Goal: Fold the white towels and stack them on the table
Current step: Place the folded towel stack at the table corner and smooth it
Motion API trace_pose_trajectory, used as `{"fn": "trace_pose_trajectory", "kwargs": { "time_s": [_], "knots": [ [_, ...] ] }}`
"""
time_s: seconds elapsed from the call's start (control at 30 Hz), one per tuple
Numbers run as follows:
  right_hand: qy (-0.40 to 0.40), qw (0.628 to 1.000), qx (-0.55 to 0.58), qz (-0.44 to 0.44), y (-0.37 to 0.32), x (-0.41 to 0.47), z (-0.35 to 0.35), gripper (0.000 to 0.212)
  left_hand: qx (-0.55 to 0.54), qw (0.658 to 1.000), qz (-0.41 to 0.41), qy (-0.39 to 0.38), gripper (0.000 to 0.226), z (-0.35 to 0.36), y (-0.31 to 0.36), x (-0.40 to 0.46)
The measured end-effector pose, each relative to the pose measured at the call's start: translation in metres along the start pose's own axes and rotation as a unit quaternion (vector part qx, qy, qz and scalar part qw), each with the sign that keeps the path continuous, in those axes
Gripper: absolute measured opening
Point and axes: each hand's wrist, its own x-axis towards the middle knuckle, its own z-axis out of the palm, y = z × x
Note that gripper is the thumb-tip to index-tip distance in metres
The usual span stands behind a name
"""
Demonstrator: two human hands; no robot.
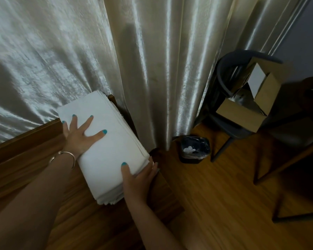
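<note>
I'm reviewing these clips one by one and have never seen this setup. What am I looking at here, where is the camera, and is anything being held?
There is no machine: a person is working bare-handed, and the single picture comes from a camera on their head, looking forward and down. The left hand lies flat, fingers spread, on top of a stack of folded white towels. The right hand cups the stack's near right corner, thumb on top. The stack sits at the corner of a wooden table, against a shiny curtain. Nothing is lifted. On the floor to the right stand a small bin and a chair carrying an open cardboard box.
</note>
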Motion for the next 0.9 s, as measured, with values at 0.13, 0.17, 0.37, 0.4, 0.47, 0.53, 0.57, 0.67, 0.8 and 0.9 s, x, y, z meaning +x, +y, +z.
{"fn": "trace_pose_trajectory", "kwargs": {
  "time_s": [0.13, 0.17, 0.37, 0.4, 0.47, 0.53, 0.57, 0.67, 0.8, 0.9],
  "knots": [
    [-0.009, 1.000, 0.011, 0.003, 0.001, -0.001, -0.003, 0.101, 0.003, 1.000, 0.007, -0.024, 0.095, -0.006, 0.002, 0.001],
    [-0.009, 1.000, 0.019, 0.002, 0.001, -0.001, -0.004, 0.101, 0.003, 0.999, 0.012, -0.035, 0.097, -0.009, 0.002, 0.003],
    [0.034, 0.998, 0.045, -0.006, 0.000, -0.006, 0.001, 0.098, -0.017, 0.999, 0.025, -0.023, 0.087, -0.007, 0.009, -0.001],
    [0.035, 0.998, 0.045, -0.008, 0.000, -0.005, 0.002, 0.098, -0.015, 0.999, 0.024, -0.024, 0.086, -0.007, 0.009, 0.000],
    [0.035, 0.998, 0.047, -0.006, 0.000, -0.004, 0.002, 0.099, -0.004, 0.999, 0.025, -0.031, 0.088, -0.007, 0.006, 0.000],
    [0.032, 0.999, 0.040, 0.009, -0.003, -0.004, 0.001, 0.103, 0.002, 0.999, 0.029, -0.032, 0.090, -0.008, 0.004, 0.001],
    [0.032, 0.999, 0.033, 0.022, -0.005, -0.005, 0.001, 0.107, 0.008, 0.999, 0.027, -0.035, 0.092, -0.008, 0.004, 0.001],
    [0.109, 0.985, -0.122, -0.059, -0.018, -0.009, -0.003, 0.114, 0.100, 0.993, 0.021, -0.053, 0.097, -0.014, 0.013, 0.003],
    [0.115, 0.850, -0.373, -0.354, -0.052, 0.002, 0.005, 0.082, 0.137, 0.989, 0.055, 0.030, 0.086, -0.024, 0.035, 0.006],
    [-0.002, 0.788, -0.466, -0.402, -0.063, 0.021, 0.018, 0.077, 0.188, 0.981, 0.048, -0.009, 0.090, -0.016, 0.038, 0.009]
  ]
}}
